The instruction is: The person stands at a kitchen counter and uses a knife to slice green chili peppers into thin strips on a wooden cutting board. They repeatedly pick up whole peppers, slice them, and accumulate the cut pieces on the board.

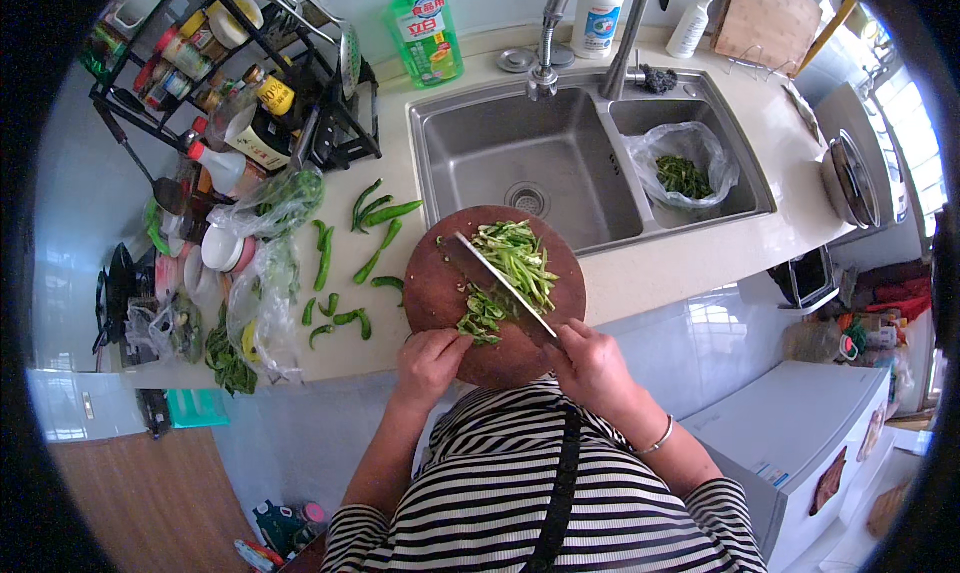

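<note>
A round brown cutting board (435,292) lies at the counter's front edge, partly over the sink's rim. My right hand (589,359) grips a cleaver (499,279), its blade slanting up and left across the board. Beyond the blade is a pile of sliced green peppers (517,258); on the near side lies a smaller heap of cut green pieces (481,316). My left hand (431,363) is at the board's near left edge, fingertips together beside the smaller heap; whether they pinch a piece is not clear. Several whole green peppers (325,258) lie on the counter to the left.
Behind the board is a double steel sink (517,145) with a faucet (543,82); its right basin holds a plastic bag of cut greens (682,177). Plastic bags of vegetables (266,295), bottles and a black rack (360,115) crowd the left. Green dish soap (426,37) stands behind.
</note>
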Available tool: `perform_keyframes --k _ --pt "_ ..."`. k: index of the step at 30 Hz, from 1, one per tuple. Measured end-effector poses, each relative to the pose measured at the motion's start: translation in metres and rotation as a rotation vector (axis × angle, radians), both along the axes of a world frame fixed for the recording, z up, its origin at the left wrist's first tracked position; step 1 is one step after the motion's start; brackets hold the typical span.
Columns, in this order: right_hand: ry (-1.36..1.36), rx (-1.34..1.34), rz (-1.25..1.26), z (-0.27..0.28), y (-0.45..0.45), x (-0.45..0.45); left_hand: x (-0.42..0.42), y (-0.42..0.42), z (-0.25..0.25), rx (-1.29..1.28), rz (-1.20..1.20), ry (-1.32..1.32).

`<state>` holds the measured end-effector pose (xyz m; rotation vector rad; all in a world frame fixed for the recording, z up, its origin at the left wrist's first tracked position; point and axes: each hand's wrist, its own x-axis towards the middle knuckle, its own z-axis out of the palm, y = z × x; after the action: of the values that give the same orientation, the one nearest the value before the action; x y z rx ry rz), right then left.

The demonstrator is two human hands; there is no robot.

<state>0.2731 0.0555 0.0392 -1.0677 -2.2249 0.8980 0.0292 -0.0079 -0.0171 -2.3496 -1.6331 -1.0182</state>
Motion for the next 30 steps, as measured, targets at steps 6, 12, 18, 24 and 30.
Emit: perform_keyframes --k 6,12,18,24,30 --pt "-0.207 0.099 0.227 0.0 -0.006 0.0 0.0 -0.009 -0.009 -0.026 -0.003 -0.012" --pt "-0.429 0.067 0.334 0.007 -0.01 -0.003 0.0 -0.011 -0.012 0.004 0.044 0.013" --pt "-0.455 0.027 0.346 0.015 -0.006 -0.005 -0.001 -0.008 -0.007 -0.009 0.02 -0.003" --pt "-0.52 -0.13 0.463 0.002 0.013 -0.019 0.0 -0.005 -0.004 -0.022 -0.007 -0.035" --pt "-0.318 -0.093 0.35 0.001 0.019 -0.037 -0.001 -0.005 -0.002 -0.093 -0.003 0.012"
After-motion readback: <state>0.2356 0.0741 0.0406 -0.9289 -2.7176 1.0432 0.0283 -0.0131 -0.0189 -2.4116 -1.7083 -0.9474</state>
